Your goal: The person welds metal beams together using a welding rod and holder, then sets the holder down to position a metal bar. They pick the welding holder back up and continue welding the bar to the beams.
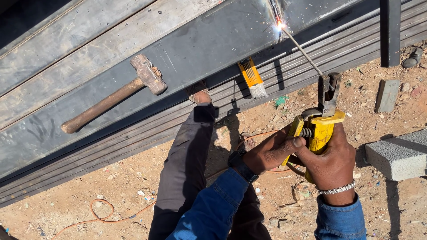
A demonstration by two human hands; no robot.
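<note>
Both clamped together on the yellow electrode holder, right hand around the grip, left hand steadying; thin stiff rod sparking on the dark steel beam; probably light, best held by the insulated handle only

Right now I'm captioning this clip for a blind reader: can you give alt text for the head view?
Both hands, left hand and right hand, grip a yellow electrode holder whose welding rod sparks against a dark steel beam. A hammer lies on the beam above sandy ground.

Sunlit dirt ground, scattered rubble
</note>
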